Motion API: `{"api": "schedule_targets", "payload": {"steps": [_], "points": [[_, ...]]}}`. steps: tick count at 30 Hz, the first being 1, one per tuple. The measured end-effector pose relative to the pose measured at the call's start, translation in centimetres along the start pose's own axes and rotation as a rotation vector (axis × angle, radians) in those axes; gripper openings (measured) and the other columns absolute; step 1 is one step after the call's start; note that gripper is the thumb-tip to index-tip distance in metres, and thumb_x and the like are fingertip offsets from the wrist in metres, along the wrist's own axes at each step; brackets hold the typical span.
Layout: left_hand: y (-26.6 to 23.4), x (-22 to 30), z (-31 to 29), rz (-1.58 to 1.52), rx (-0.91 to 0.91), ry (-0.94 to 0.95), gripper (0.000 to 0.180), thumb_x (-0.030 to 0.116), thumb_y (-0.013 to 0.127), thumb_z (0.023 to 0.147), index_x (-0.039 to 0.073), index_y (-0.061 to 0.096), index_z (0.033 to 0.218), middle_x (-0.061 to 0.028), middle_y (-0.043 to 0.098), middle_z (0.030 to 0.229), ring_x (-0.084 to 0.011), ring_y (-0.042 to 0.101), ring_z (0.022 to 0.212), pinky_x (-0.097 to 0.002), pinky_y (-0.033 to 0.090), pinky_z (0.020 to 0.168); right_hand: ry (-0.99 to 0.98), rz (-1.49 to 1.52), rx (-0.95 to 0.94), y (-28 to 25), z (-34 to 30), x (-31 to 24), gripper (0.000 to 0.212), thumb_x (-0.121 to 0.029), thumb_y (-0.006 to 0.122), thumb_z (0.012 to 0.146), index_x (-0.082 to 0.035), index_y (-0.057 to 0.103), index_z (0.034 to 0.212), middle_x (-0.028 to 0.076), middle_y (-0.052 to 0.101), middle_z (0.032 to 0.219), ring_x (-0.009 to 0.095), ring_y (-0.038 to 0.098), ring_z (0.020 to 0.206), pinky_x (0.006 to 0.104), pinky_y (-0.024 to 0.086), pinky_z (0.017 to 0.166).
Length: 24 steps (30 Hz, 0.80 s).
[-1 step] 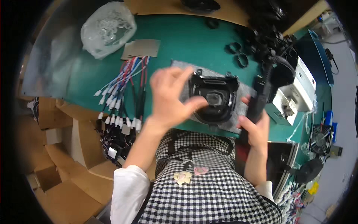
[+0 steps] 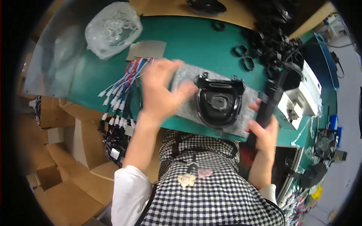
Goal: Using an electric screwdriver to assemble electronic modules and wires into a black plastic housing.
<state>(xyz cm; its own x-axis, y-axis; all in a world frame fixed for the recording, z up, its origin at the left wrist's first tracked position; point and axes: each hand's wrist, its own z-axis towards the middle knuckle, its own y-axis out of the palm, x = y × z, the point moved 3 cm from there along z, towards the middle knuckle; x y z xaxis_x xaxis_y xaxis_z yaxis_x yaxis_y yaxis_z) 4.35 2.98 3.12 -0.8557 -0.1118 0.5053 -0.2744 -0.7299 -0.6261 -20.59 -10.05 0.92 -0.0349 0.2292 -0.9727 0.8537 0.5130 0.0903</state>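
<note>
A black plastic housing (image 2: 219, 104) with a recessed centre and small tabs on its rim lies on a grey felt pad (image 2: 184, 109) at the table's near edge. My left hand (image 2: 162, 86), smeared by motion, is raised left of the housing, over the pad's left end. Its thumb and fingers are spread, with nothing visible between them. Right of the pad, my right hand (image 2: 264, 132) is closed around the handle of a long black handheld tool (image 2: 269, 101) with a wide, rounded far end. The tool points away from me; its exact kind is unclear.
Wired connectors (image 2: 118, 101) with white plugs lie left, below grey flat sheets (image 2: 147, 50). A clear bag (image 2: 113, 30) of rings sits far left. Black rings (image 2: 247, 62) and a heap of black parts (image 2: 269, 49) lie far right. A white box-shaped device (image 2: 307, 92) stands right; cardboard boxes (image 2: 71, 150) lower left.
My left hand has pulled left, away from the housing. The right hand and its tool have shifted slightly right. The whole view has moved a little.
</note>
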Motion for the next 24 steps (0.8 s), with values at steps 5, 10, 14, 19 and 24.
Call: {"api": "schedule_targets", "payload": {"steps": [5,10,14,19,24], "points": [[-2.0,-12.3,5.3,0.442,-0.418,-0.316,0.059,0.029,0.078,0.06,0.014,0.06,0.114,-0.0113,0.053,0.117,-0.029,0.044,0.114,-0.0441,0.032,0.096,-0.215,-0.008,0.018,-4.1,-1.0,-3.5,0.066,-0.008,0.068,0.065,0.008,0.042,0.123,0.009,0.058,0.068,0.014,0.056,0.057,0.0243,0.045,0.056],[0.7,-14.4,7.3,0.66,-0.801,-0.203,0.084,0.037,0.08,0.047,0.018,0.053,0.125,-0.0141,0.037,0.141,-0.032,0.031,0.131,-0.053,0.021,0.106,-0.832,0.075,0.177,-7.4,-1.9,-8.6,0.072,-0.016,0.063,0.077,0.01,0.024,0.132,0.012,0.053,0.073,0.021,0.054,0.058,0.0309,0.048,0.06],[0.0,-13.0,6.8,0.493,-0.548,-0.072,0.064,0.021,0.077,0.054,0.005,0.059,0.114,-0.016,0.043,0.136,-0.0347,0.034,0.129,-0.0416,0.029,0.106,-1.118,0.187,0.323,-11.0,-1.0,-9.6,0.06,-0.014,0.055,0.086,0.0,0.023,0.135,0.012,0.054,0.076,0.022,0.057,0.063,0.0369,0.049,0.064],[-1.8,-17.0,6.5,0.121,-0.259,-0.235,0.043,0.017,0.067,0.077,0.002,0.058,0.116,-0.0158,0.049,0.131,-0.0302,0.044,0.124,-0.0352,0.033,0.102,-1.181,0.1,0.366,-10.7,0.6,-9.3,0.06,-0.01,0.059,0.083,0.005,0.026,0.131,0.012,0.056,0.073,0.02,0.058,0.059,0.0311,0.051,0.059],[-3.1,-15.1,5.3,0.181,-0.301,-0.254,0.043,0.017,0.069,0.073,0.001,0.059,0.112,-0.0161,0.055,0.122,-0.0291,0.05,0.116,-0.0344,0.035,0.1,-0.983,0.102,0.163,-10.1,2.3,-7.6,0.072,-0.013,0.069,0.074,0.006,0.029,0.13,0.011,0.055,0.068,0.022,0.057,0.057,0.033,0.049,0.059]]}}
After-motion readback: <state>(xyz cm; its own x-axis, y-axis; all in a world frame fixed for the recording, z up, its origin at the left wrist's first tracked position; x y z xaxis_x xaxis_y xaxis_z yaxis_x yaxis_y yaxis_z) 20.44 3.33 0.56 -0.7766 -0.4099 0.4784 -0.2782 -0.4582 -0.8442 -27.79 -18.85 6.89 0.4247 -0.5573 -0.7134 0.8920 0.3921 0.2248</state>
